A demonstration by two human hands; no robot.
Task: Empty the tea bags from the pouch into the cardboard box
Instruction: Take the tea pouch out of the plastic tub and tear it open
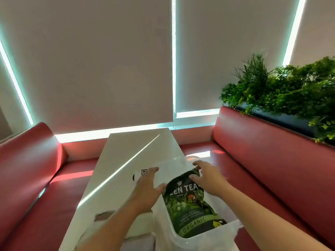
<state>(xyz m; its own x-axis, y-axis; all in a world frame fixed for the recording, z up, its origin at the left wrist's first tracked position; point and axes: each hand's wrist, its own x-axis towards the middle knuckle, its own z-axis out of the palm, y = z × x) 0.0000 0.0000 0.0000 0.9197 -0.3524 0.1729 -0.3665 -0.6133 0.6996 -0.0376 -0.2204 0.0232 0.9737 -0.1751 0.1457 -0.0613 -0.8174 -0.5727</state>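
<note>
Green tea pouch point(188, 203) lies face up inside a clear plastic bin point(181, 232) at the near right edge of the white table point(126, 160). Left hand point(146, 185) grips the pouch's upper left corner, thumb on its face. Right hand point(208, 176) pinches the top right edge. Red booth seats point(262, 151) flank the table; green plants point(290, 91) behind the right seat back.

1. Lower centre of the frame: the pouch point(190, 205), dark green, printed with leaves, the letters "EN TEA" near its top and "ORGANIC" near its bottom.
2. It lies tilted, face up, top end pointing to the upper right, inside a clear plastic container.
3. Its upper corners are partly covered by fingers; whether it is sealed cannot be told.
4. No tea bags show.
</note>
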